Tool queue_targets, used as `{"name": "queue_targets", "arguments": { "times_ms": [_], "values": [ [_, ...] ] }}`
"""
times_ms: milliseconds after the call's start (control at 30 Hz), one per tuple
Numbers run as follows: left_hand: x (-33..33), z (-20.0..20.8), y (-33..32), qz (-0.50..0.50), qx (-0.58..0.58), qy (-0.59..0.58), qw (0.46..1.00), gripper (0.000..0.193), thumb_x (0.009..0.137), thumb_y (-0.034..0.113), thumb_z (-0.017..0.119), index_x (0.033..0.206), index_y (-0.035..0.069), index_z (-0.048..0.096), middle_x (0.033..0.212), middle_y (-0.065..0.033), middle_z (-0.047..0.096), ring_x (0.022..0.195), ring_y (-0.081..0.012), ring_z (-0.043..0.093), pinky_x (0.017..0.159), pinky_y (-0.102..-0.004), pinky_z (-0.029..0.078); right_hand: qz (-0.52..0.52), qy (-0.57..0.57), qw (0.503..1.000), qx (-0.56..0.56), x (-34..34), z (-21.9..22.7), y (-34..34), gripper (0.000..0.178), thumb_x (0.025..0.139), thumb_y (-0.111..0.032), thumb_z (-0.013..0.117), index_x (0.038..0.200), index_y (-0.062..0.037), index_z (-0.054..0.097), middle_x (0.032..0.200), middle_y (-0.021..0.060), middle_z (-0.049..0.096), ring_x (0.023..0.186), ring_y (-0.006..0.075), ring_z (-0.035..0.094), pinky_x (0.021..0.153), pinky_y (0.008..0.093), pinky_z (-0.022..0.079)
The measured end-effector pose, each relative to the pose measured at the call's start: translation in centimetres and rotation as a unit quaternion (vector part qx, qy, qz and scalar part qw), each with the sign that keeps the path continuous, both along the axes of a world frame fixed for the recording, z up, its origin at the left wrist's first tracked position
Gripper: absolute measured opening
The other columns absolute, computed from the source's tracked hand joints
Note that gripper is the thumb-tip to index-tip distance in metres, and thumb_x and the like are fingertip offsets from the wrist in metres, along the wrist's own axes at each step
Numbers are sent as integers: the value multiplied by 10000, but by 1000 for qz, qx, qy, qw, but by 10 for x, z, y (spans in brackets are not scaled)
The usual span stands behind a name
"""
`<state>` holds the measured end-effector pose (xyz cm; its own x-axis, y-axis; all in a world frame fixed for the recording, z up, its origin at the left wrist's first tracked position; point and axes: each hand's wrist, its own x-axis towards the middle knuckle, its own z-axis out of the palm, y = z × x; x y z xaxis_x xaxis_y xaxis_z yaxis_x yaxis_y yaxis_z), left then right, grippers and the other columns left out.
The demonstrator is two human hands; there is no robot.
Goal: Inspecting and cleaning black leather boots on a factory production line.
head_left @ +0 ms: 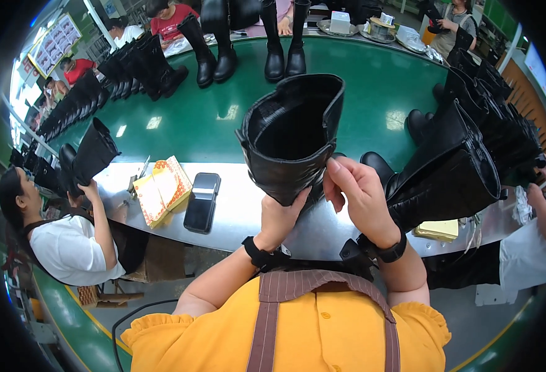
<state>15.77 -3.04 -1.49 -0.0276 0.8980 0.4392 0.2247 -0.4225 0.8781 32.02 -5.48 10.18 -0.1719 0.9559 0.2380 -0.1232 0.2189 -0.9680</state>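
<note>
A tall black leather boot (285, 167) is held upright before me, its wide top opening tilted toward me. My left hand (278, 218) grips the lower part of the shaft from beneath, thumb along its near side. At the boot's right side, my right hand (366, 201) is closed, with thumb and forefinger pinched together against the shaft's edge. Whatever small part lies in that pinch is hidden. Two more black boots (443, 173) stand and lean just right of my right hand.
A phone (202, 203) and stacked patterned papers (164, 192) lie on the metal table edge (235, 229). Yellow pads (437, 230) are at right. Rows of boots (142, 65) line the green tabletop (192, 124). A co-worker (74, 242) at left handles another boot.
</note>
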Motion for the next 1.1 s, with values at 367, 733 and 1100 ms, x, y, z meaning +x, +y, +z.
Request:
{"name": "queue_targets", "arguments": {
  "times_ms": [367, 733, 1100],
  "values": [
    [-23, 184, -20, 124, 348, 333, 867, 600, 704, 257, 711, 1219, -15, 567, 1111, -167, 565, 1166, -327, 476, 1105, -518, 230, 19, -80, 997, 9, -7, 0, 11, 351, 1034, -248, 471, 800, -17, 595, 666, 18, 581, 537, 69, 518, 521, 223, 417],
    [-3, 174, 6, 112, 394, 277, 869, 683, 713, -40, 702, 1358, 76, 511, 1293, -165, 465, 1214, -324, 409, 1043, -413, 309, -6, -82, 997, 6, 6, 12, 5, 363, 1019, -260, 499, 769, -17, 602, 648, 11, 576, 528, 62, 504, 505, 216, 401],
    [6, 122, 10, 65, 361, 96, 925, 756, 862, 116, 710, 1470, -29, 284, 1342, -245, 482, 1105, -352, 561, 947, -385, 448, -57, -61, 995, 46, 0, 27, 1, 376, 1025, -261, 482, 736, -37, 571, 636, 2, 555, 509, 45, 483, 480, 204, 371]
  ]
}}
